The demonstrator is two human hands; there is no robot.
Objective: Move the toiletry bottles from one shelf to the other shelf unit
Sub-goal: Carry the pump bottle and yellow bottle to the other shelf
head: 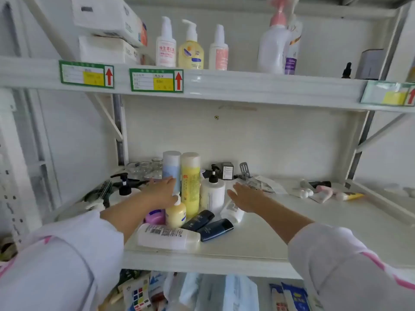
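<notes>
Left hand (pixel 160 190) spread open, fingers against blue bottle (pixel 171 169). Right hand (pixel 243 196) at three o'clock of white pump bottle (pixel 212 195), open, holding nothing.

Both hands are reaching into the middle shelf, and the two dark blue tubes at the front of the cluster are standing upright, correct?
Not quite. The head view shows the two dark blue tubes lying on their sides, not upright. The rest holds: the left hand and right hand both reach into the middle shelf.

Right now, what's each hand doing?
Left hand: open, against the blue bottle, not gripping.
Right hand: open, empty, above the shelf.
</notes>
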